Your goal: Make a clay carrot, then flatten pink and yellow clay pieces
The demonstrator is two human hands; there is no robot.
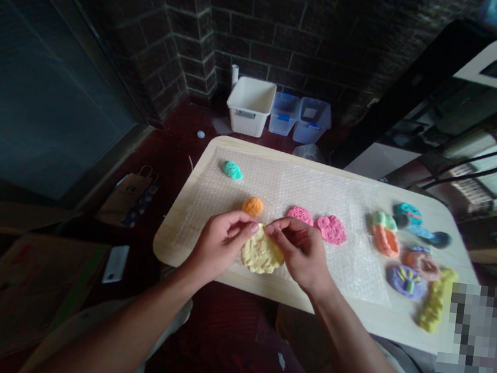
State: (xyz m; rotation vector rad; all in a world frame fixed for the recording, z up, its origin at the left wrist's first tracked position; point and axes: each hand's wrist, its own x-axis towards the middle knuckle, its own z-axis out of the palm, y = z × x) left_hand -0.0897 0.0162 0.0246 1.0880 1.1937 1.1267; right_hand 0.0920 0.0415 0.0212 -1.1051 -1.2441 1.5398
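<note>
A flat, roughly round piece of pale yellow modelling clay [263,255] hangs between my hands over the near edge of the table. My left hand [225,238] pinches its upper left rim between thumb and fingers. On the other side, my right hand [302,248] pinches the upper right rim the same way. Just beyond the fingers sits an orange clay ball [253,206]. Two pink clay lumps, one round [300,215] and one larger [332,229], lie past my right hand. Farther back on the left is a turquoise clay piece [233,170].
Bubble wrap [271,177] covers much of the pale wooden table [395,320]. At its right end lie several clay shapes, including a purple disc [406,281] and a yellow-green strip [436,301]. A white bin [251,106] and clear boxes [312,122] stand on the floor behind.
</note>
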